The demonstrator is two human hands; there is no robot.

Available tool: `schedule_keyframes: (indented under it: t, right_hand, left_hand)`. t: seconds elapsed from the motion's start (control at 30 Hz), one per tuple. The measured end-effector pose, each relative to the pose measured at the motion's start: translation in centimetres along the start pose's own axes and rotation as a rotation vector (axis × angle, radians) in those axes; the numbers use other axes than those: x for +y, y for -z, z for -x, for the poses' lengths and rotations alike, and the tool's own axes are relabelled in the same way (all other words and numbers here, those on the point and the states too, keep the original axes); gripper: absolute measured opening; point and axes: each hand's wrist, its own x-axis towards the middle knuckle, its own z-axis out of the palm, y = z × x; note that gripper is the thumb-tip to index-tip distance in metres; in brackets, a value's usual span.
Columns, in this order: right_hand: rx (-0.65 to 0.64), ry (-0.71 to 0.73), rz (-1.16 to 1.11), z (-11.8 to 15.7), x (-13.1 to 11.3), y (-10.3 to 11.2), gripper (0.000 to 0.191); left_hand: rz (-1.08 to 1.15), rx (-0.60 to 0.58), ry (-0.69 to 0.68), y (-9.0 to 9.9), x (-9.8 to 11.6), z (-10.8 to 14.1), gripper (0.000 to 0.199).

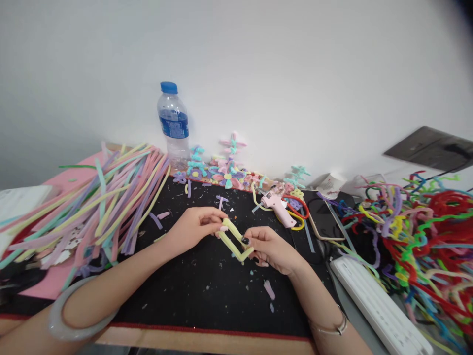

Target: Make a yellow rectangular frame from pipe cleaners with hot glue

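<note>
A yellow pipe cleaner (232, 248), bent into a narrow four-sided shape, is held up between my two hands over a black mat (207, 301). My left hand (195, 228) pinches its upper left corner between thumb and fingers. At the lower right end, my right hand (271, 246) grips it with thumb and forefinger, the other fingers curled. Short purple pipe cleaner scraps, such as a T-shaped piece (221, 201), lie on the mat beyond my hands. A pink offcut (269, 290) rests below my right hand.
Long pastel pipe cleaners (121, 197) are heaped at left. A water bottle (173, 123) stands by the wall near finished fuzzy flowers (227, 177). A pink glue gun (279, 207), scissors (303, 209) and a phone (325, 217) lie at right, beside a white power strip (380, 305) and tangled pipe cleaners (436, 236).
</note>
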Motion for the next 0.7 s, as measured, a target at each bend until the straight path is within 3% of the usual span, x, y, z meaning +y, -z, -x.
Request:
schedule_keyframes:
  t: [0.13,0.37,0.57,0.7]
  right_hand:
    - [0.020,0.053,-0.014,0.01,-0.10,-0.10,0.030]
    - [0.012,0.144,0.201,-0.28,0.20,-0.60,0.029]
    - [0.192,0.228,0.292,-0.58,0.31,-0.65,0.030]
    - [0.324,0.246,0.323,-0.67,0.15,-0.41,0.026]
  left_hand:
    - [0.048,-0.007,0.009,-0.04,-0.16,-0.10,0.017]
    - [0.058,-0.028,0.009,-0.21,-0.17,0.00,0.016]
    - [0.057,0.000,0.000,0.02,-0.30,-0.23,0.017]
    - [0.148,0.157,0.005,0.43,-0.36,-0.41,0.027]
